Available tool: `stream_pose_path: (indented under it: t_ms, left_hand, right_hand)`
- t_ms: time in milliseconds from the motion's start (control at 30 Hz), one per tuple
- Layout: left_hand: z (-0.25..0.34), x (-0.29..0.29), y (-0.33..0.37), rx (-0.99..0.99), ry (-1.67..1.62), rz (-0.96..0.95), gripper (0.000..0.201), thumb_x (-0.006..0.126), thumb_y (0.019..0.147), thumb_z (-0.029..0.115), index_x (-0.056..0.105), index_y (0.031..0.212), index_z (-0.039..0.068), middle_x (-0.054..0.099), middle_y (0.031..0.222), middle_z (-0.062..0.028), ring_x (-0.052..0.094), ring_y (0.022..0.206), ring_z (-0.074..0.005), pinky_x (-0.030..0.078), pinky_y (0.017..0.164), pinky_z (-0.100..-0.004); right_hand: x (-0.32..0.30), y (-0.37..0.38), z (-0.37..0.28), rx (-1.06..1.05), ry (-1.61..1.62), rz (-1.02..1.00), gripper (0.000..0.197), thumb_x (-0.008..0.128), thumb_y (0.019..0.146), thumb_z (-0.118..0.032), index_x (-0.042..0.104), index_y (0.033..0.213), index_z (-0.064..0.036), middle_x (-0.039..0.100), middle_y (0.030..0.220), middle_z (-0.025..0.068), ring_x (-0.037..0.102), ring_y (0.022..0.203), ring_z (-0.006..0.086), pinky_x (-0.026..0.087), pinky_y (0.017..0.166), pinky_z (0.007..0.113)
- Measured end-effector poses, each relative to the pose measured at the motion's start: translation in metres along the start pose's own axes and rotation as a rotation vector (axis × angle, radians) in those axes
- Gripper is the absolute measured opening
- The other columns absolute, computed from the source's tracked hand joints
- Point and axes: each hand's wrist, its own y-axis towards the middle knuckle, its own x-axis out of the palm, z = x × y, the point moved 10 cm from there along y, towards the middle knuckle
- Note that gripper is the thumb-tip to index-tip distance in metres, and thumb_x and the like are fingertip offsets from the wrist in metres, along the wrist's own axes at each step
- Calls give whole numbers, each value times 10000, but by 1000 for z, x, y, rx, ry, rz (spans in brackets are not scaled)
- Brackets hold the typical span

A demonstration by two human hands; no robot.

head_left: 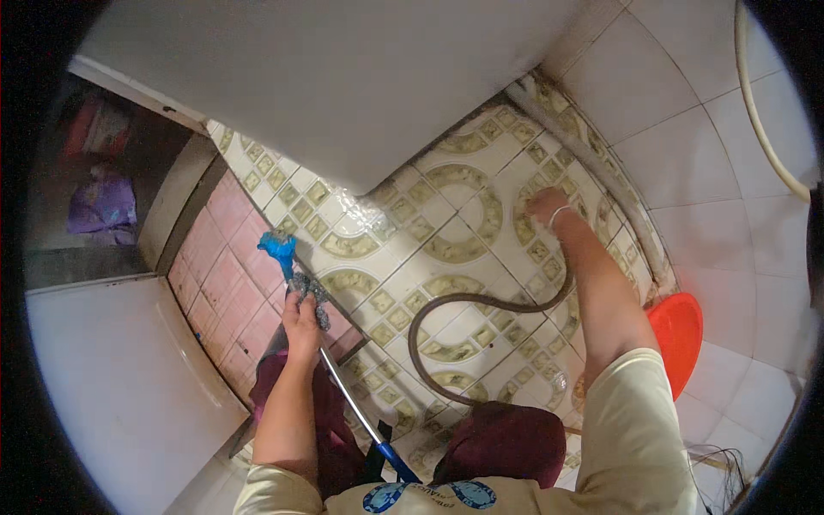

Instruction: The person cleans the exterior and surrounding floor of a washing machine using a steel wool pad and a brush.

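Observation:
My left hand (300,324) is wrapped round a silver pole (348,390), which slants up from my body. At its far end is a blue head (279,249), like that of a mop or floor brush. A grey, glittery scouring pad (319,300) sits against the pole beside my left fingers. My right hand (546,206) reaches far forward over the tiled floor, closed and slightly blurred, with a pale band at the wrist. A brown hose (442,302) curves across the floor and passes behind my right forearm. Whether that hand holds the hose is hidden.
A large white panel (326,77) stands ahead. A red basin (680,339) leans at the right near the white tiled wall (687,154). A pale hose (755,103) hangs there. Pink tiles (227,275) form a patch at left, near a white panel (129,360) and a purple bag (103,204).

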Motion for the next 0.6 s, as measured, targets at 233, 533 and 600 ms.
stream_pose_path:
  t_ms: [233,533,600]
  left_hand:
    - [-3,-17,-4,-37,29,62,101,491,835,157,497,878,66,446,596,20,421,476,-69,345,411,-224]
    - [-5,-49,-9,-65,49,129,144,482,836,162,510,911,42,467,639,20,415,519,-60,330,442,-209]
    - [1,-48,-7,-2,22,124,155,477,838,166,518,917,38,484,679,16,417,537,-59,334,453,-211]
  right_hand:
    - [-80,-60,-148,21,453,-193,298,478,803,-275,610,940,-45,583,982,155,539,942,299,432,819,379]
    - [38,-174,-31,724,1156,-395,287,550,758,-248,607,947,-40,576,1051,133,530,983,237,417,819,375]
    - [18,-147,-54,54,541,-28,247,567,707,-196,591,886,-26,579,939,87,539,906,186,426,801,306]
